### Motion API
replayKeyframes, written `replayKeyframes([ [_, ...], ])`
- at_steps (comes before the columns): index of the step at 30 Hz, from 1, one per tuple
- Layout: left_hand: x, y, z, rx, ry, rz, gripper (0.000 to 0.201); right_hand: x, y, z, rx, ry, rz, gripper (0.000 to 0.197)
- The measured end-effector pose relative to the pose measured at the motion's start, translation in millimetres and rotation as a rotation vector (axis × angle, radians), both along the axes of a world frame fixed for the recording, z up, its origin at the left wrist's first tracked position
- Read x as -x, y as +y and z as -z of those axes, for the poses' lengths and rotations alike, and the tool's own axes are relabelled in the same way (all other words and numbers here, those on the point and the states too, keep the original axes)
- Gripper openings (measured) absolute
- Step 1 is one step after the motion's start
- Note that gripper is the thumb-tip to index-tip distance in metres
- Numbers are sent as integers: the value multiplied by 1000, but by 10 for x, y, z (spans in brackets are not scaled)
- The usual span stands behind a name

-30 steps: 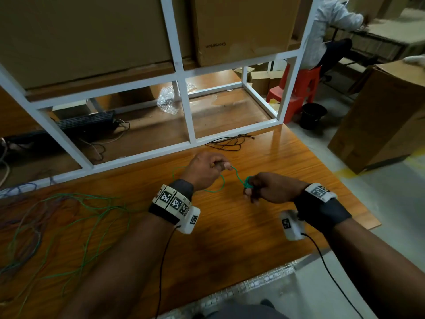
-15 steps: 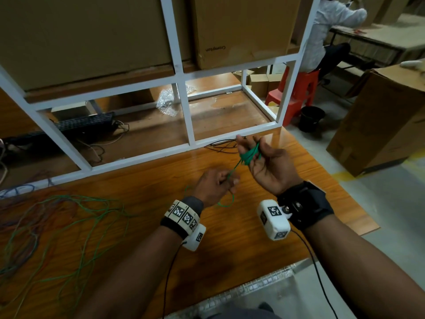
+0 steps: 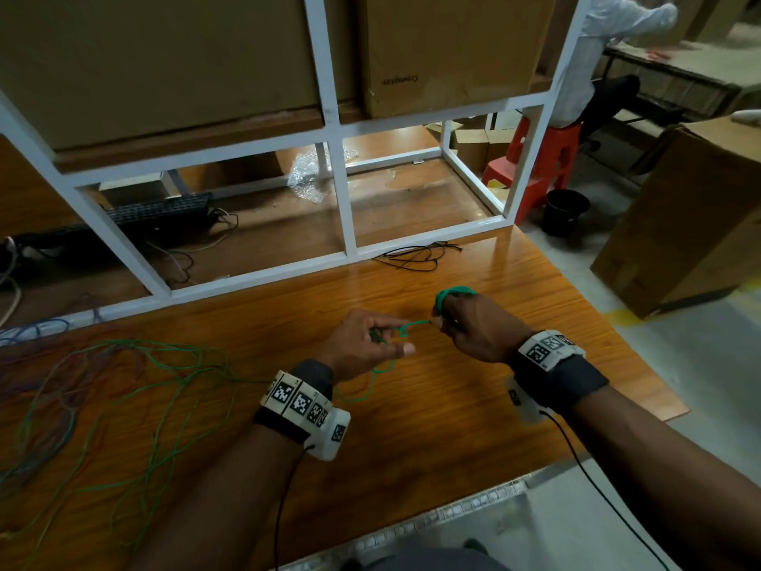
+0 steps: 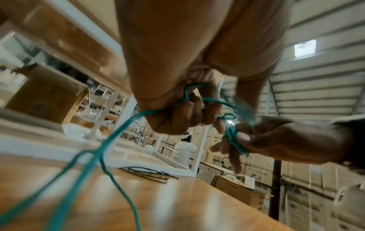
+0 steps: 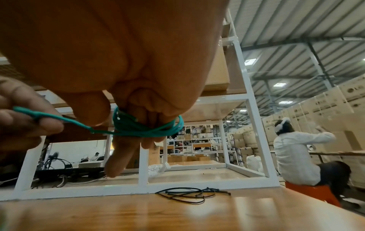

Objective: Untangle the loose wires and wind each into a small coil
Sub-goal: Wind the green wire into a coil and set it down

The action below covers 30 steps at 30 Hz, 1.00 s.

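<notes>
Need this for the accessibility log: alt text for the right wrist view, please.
Seen from under the right hand, several turns of green wire are wound round its fingers, and one strand runs left to the left hand, which pinches it. Below, a black wire bundle lies on the wooden table beside a white metal frame.
</notes>
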<state>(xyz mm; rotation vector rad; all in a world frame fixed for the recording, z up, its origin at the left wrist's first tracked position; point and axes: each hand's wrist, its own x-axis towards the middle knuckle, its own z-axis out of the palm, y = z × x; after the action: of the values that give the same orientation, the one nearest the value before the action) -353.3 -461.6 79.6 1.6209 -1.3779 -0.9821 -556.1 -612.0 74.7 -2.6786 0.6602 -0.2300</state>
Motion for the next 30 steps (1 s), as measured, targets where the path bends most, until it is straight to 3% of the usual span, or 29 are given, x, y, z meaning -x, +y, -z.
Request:
replayKeyframes([
  [3, -109, -11, -82, 49, -150, -65, 8, -1, 57, -11, 30, 15, -54, 14],
  [8, -253, -27, -192, 65, -395, 16, 24, -14, 82, -102, 63, -18, -54, 19],
  [11, -197, 14, -232, 78, -307, 73, 13, -32, 109, -183, 83, -154, 1, 21],
  [15, -140, 58, -284, 24, -6, 131, 19, -58, 169, -213, 84, -343, 37, 22],
  [17, -109, 49, -293, -3, 28, 139, 19, -70, 197, -211, 70, -398, 42, 21],
  [21, -4, -46, -237, -85, -50, 15, 16, -111, 249, -236, 58, -421, -38, 20],
  [26, 38, -260, -201, -21, -246, -254, 14, -134, 405, -221, 41, -324, -151, 16],
  [28, 47, -305, -227, 20, -229, -358, 12, -104, 417, -134, 25, -279, -158, 18],
  [30, 82, -322, -260, 59, -101, -420, 14, -53, 394, -8, -20, -248, -116, 19],
])
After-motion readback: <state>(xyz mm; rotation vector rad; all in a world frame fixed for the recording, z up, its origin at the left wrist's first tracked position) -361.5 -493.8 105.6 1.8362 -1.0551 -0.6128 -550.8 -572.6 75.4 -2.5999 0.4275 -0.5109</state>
